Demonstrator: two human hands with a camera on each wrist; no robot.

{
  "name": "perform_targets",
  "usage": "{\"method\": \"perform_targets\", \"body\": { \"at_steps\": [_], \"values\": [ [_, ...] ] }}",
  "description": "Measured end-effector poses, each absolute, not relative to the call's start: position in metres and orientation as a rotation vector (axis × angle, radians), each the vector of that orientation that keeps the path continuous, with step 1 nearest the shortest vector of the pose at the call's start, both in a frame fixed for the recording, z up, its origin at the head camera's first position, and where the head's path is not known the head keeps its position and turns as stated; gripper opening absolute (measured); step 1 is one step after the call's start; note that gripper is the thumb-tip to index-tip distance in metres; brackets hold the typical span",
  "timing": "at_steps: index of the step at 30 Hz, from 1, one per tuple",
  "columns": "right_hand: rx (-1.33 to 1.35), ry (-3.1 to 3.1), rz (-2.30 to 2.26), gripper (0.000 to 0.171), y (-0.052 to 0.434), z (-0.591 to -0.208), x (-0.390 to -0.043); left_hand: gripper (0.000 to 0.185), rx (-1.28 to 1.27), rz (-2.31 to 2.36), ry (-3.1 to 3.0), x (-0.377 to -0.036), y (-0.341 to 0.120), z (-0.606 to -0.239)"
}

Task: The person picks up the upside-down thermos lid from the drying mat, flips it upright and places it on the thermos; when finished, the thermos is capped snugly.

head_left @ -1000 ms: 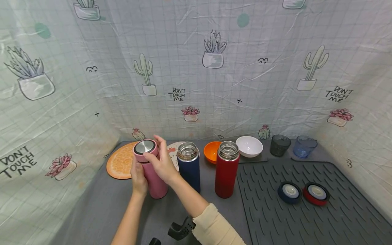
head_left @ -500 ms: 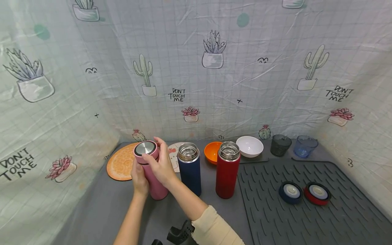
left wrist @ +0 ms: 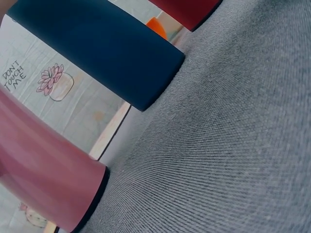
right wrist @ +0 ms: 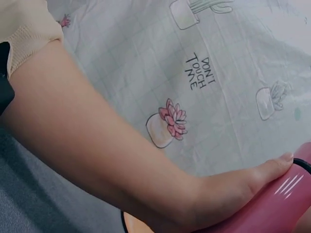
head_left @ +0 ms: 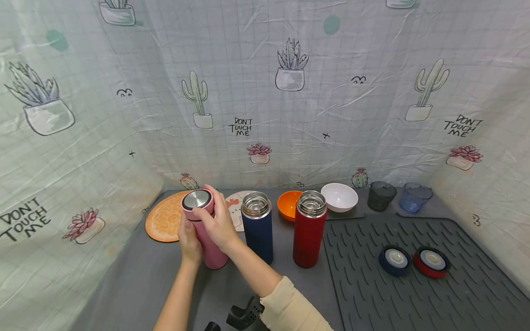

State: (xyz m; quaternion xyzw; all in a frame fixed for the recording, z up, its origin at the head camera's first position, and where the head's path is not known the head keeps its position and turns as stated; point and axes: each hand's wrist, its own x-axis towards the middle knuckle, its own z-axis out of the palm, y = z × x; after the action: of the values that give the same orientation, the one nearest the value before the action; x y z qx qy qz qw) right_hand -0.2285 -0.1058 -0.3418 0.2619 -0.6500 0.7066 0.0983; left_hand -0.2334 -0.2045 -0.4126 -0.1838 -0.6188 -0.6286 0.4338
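Note:
A pink thermos bottle (head_left: 214, 258) stands on the grey cloth, tilted slightly. My left hand (head_left: 190, 243) grips its body from the left; in the right wrist view the thumb lies along the bottle just below a black ring. At the top, my right hand (head_left: 218, 225) holds the pink lid (head_left: 197, 200) with its brushed-metal top, thumb in front and fingers behind. To the right stand an open navy bottle (head_left: 258, 234) and an open red bottle (head_left: 309, 239). The fingers on the bottle's far side are hidden.
A navy lid (head_left: 395, 260) and a red lid (head_left: 431, 262) lie on the dark ridged mat (head_left: 372, 303). Behind are an orange bowl (head_left: 286, 205), a white bowl (head_left: 339, 197), a dark cup (head_left: 381, 195), a blue cup (head_left: 415, 197) and an orange-slice placemat (head_left: 163, 218).
Both hands keep their hold on the pink bottle and its lid. The right fingers have shifted slightly in around the lid. The whole view has drifted a little.

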Motion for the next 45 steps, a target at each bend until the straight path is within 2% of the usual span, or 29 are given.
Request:
{"method": "perform_targets", "body": {
  "at_steps": [5,11,18,23,33,39,45],
  "values": [
    [0.816,-1.811,2.21,0.055,-0.1061,-0.3408,-0.2308,0.046,-0.449,-1.554,-1.552,-0.2356,-0.2051,-0.4127],
    [0.71,-1.956,2.015,0.061,-0.107,-0.3401,-0.2293,0.047,-0.427,-1.557,-1.56,-0.2359,-0.2051,-0.4132],
    [0.844,-1.828,2.183,0.058,-0.1067,-0.3414,-0.2292,0.046,-0.412,-1.544,-1.551,-0.2349,-0.2051,-0.4134],
    [0.726,-1.848,2.138,0.063,-0.1098,-0.3412,-0.2291,0.045,-0.4,-1.549,-1.561,-0.2352,-0.2043,-0.4132],
    [0.826,-1.736,2.305,0.053,-0.1086,-0.3434,-0.2317,0.047,-0.432,-1.545,-1.555,-0.2339,-0.204,-0.4122],
    [0.718,-1.814,2.192,0.061,-0.1095,-0.343,-0.2315,0.045,-0.41,-1.535,-1.555,-0.2358,-0.2042,-0.4133],
    [0.807,-1.796,2.23,0.057,-0.1073,-0.3444,-0.2301,0.048,-0.436,-1.537,-1.545,-0.2368,-0.2053,-0.4158]
  ]
}}
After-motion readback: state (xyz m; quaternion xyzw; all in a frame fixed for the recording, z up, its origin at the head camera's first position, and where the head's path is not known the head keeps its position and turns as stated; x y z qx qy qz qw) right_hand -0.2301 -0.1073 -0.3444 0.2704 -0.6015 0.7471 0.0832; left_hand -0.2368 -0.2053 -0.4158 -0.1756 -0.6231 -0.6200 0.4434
